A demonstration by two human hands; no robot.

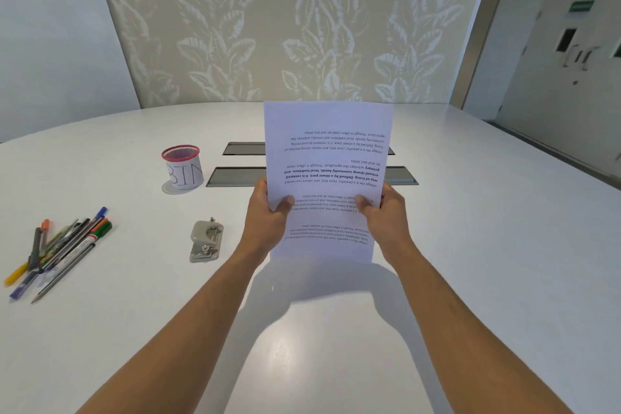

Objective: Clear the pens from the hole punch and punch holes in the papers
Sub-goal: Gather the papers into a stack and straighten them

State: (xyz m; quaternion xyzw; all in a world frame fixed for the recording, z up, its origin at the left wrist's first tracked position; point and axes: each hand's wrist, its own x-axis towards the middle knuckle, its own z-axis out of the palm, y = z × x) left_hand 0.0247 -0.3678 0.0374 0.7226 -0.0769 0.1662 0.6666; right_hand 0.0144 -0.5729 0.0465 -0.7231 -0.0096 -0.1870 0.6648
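**Papers squared up, punch waiting clear**

While both forearms reach out over the bench [487, 245], the left hand [268, 212] and right hand [383, 208] each close on a side edge of the papers [327, 151], thumbs on the near face. The sheets stand almost upright, bottom edge near the bench, probably to square them. Left of the hands, the hole punch [205, 241] lies apart with nothing on it. Further left, the pens [58, 250] sit heaped, well clear. Beyond, a red-rimmed cup [183, 167] marked "BIN" stands beside two cable slots [237, 175].
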